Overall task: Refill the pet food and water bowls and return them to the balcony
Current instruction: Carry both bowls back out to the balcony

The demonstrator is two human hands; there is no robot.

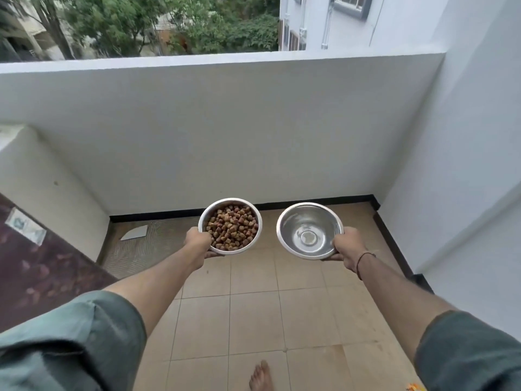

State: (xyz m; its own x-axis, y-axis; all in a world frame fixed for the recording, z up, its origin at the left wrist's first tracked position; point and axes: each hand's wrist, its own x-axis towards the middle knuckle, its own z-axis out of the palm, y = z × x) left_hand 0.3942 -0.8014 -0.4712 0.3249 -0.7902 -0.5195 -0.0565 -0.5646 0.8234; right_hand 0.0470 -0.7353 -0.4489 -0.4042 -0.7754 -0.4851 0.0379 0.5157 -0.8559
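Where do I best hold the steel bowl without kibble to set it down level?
Grip the steel bowl by its rim on the near right side, where the right grip holds it: thumb at the rim, fingers beneath. It is round, smooth-walled and open, and seems to hold water, so a rim hold from your own side keeps it level. The left grip holds the kibble bowl.

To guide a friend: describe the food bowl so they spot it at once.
Before the white balcony wall, the person holds two steel bowls. The food bowl, in the left hand, is full of brown kibble; the other bowl holds none.
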